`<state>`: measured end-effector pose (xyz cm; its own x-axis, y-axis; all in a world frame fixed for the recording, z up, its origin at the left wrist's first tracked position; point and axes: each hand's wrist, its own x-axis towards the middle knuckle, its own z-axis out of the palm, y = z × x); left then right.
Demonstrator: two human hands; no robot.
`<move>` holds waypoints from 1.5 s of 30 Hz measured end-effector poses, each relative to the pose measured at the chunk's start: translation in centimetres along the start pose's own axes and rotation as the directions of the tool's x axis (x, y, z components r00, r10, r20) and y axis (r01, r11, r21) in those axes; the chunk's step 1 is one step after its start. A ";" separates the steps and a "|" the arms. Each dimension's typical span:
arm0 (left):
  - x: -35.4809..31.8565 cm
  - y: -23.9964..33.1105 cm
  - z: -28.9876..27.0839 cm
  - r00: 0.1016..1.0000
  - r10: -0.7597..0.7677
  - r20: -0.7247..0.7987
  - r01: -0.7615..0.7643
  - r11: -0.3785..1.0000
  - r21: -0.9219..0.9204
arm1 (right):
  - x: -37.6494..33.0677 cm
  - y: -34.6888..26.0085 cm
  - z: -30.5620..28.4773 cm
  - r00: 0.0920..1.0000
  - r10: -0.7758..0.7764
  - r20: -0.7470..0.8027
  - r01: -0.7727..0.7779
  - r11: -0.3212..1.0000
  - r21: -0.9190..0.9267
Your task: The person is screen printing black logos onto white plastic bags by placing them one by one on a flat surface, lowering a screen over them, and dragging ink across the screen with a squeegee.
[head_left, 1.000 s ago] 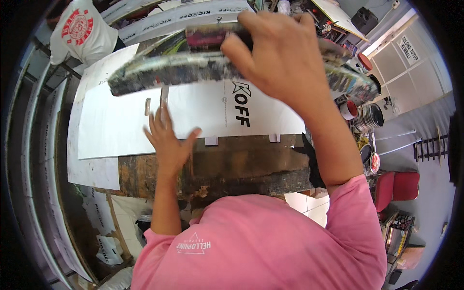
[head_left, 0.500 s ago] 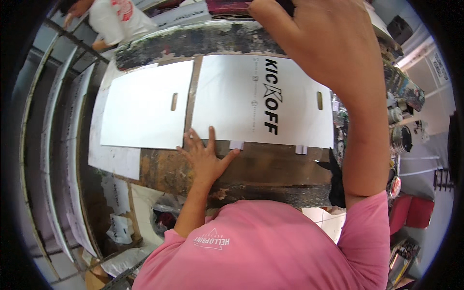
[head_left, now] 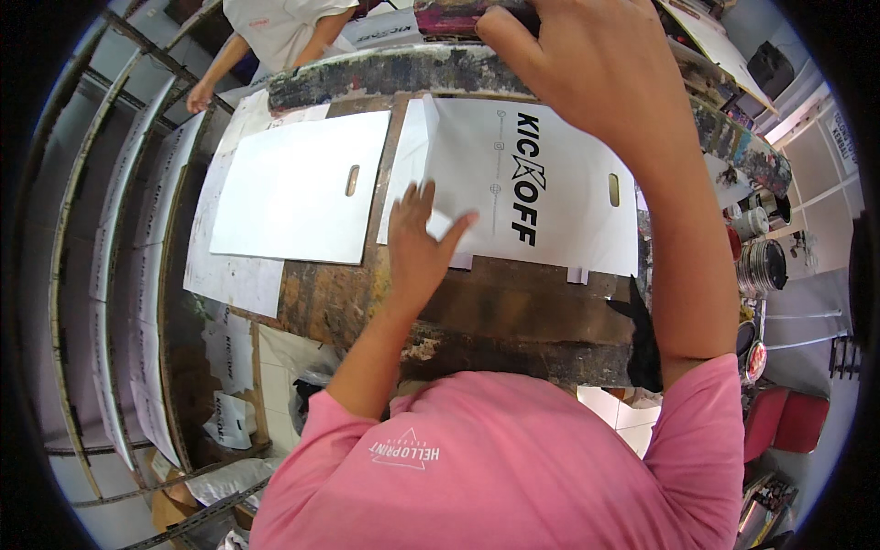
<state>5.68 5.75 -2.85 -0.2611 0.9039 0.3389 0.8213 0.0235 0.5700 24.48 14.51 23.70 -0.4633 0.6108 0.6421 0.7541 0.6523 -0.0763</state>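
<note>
A white die-cut bag with bold black lettering lies on the stained work board, its handle slot to the right. Its left end is raised in a fold. My left hand, slightly blurred, is at that fold with thumb and fingers apart; whether the fingertips touch the bag is hard to tell. To its left rests a stack of plain white bags with a handle slot. My right hand is raised high at the far side, thumb stretched out beside a dark edge; its other fingers are cut off by the frame.
Racks with white printed bags stand at the left. Across the table is a co-worker in a white shirt. Paint tubs sit on the right, above a red chair. A black cloth hangs at the board's near right corner.
My left hand has moved from the near edge up over the printed bag's left end, which has lifted into a fold. My right hand stays raised. The co-worker has shifted right.
</note>
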 end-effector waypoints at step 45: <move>-5.3 -7.9 -7.1 0.932 -0.242 0.268 0.345 0.819 -0.459 | -18.6 -1.3 8.8 0.842 -0.002 0.540 -0.073 0.990 0.118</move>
<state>-2.99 -2.26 -3.80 -0.3061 0.9517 -0.0230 0.3497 0.1349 0.9271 27.96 6.26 5.12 -0.6430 0.7549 0.1288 0.7257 0.6544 -0.2125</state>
